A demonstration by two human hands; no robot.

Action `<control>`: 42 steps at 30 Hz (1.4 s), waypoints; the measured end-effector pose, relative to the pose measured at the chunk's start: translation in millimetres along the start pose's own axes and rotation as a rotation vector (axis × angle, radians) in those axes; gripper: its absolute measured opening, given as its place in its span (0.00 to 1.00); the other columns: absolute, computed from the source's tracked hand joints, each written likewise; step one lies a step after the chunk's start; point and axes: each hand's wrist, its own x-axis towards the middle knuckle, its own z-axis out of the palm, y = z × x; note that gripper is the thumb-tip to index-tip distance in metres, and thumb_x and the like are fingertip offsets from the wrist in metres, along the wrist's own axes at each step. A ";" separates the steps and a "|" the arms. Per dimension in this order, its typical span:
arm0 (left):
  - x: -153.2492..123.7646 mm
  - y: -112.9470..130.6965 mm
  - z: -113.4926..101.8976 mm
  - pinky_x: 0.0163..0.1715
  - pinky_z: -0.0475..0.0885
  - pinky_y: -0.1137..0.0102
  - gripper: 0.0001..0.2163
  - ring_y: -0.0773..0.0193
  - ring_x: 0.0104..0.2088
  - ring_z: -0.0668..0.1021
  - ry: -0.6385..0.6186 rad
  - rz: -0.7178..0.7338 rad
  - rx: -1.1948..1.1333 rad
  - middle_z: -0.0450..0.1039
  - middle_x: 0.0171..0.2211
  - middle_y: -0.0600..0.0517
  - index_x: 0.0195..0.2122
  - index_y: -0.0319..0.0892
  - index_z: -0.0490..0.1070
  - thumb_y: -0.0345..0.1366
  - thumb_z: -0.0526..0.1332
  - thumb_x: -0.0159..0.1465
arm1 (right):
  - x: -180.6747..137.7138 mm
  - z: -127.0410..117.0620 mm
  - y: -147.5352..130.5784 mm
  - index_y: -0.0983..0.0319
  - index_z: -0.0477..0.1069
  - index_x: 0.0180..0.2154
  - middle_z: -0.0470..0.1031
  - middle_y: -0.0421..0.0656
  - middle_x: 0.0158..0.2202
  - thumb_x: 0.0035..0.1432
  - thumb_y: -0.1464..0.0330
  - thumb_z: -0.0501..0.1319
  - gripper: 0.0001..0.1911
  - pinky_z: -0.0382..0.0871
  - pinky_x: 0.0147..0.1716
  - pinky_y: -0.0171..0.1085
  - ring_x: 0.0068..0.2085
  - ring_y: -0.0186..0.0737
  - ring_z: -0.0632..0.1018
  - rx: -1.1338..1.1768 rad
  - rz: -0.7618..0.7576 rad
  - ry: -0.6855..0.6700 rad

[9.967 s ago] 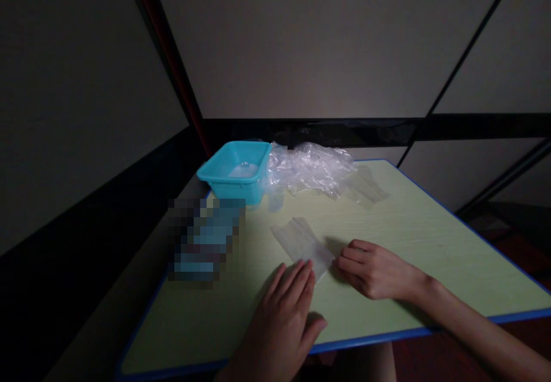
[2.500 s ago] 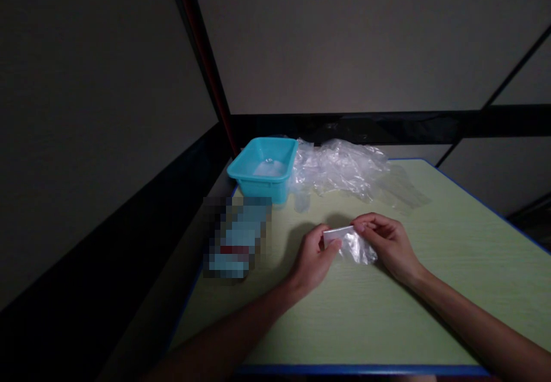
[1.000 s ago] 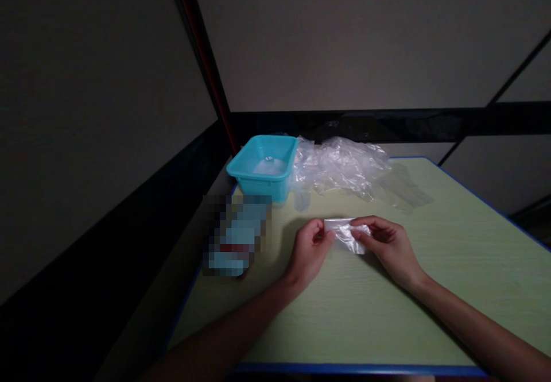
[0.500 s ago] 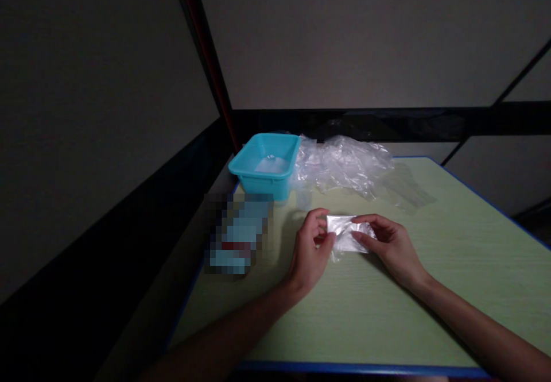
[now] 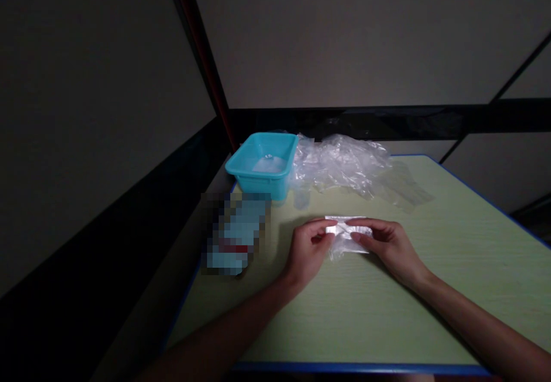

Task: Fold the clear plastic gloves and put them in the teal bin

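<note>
A small white packet in shiny clear plastic (image 5: 346, 244) is held between my two hands just over the table, its loose film hanging at the lower left. My left hand (image 5: 307, 250) pinches the packet's left part, thumb in front and index finger at the top edge. On the other side, my right hand (image 5: 390, 241) grips it with thumb and fingers closed on the plastic. What lies inside the wrapping I cannot make out.
A turquoise basin (image 5: 262, 182) with something whitish inside stands at the back left. Beside it lies a heap of clear plastic bags (image 5: 344, 161). A small clear cup (image 5: 302, 198) sits in front. A blurred-out pale blue object (image 5: 243, 227) lies at the left edge of the blue-rimmed table (image 5: 365, 324).
My left index finger has come down onto the packet's top edge, so the left hand now pinches it. My right hand has barely moved. The view has shifted slightly.
</note>
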 end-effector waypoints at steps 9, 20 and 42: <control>-1.0 -0.7 -1.5 0.20 0.62 0.77 0.16 0.70 0.21 0.69 -0.038 -0.089 -0.063 0.74 0.23 0.52 0.41 0.36 0.75 0.25 0.61 0.50 | -1.8 0.7 0.0 0.59 0.77 0.34 0.78 0.42 0.29 0.40 0.66 0.67 0.14 0.69 0.24 0.35 0.25 0.35 0.74 0.048 0.023 0.022; -2.7 3.9 -0.2 0.21 0.63 0.77 0.21 0.70 0.22 0.71 -0.040 -0.120 -0.090 0.77 0.32 0.48 0.47 0.37 0.71 0.25 0.61 0.51 | -2.9 0.3 -1.3 0.59 0.76 0.39 0.78 0.43 0.35 0.43 0.65 0.67 0.17 0.69 0.27 0.36 0.29 0.37 0.75 0.032 -0.004 0.007; -4.2 17.2 0.7 0.18 0.69 0.78 0.36 0.77 0.18 0.71 -0.084 -0.161 -0.076 0.67 0.51 0.44 0.57 0.40 0.58 0.26 0.65 0.44 | -2.3 -4.6 1.1 0.56 0.74 0.42 0.77 0.40 0.38 0.40 0.73 0.68 0.22 0.67 0.34 0.35 0.34 0.36 0.74 0.250 0.058 -0.081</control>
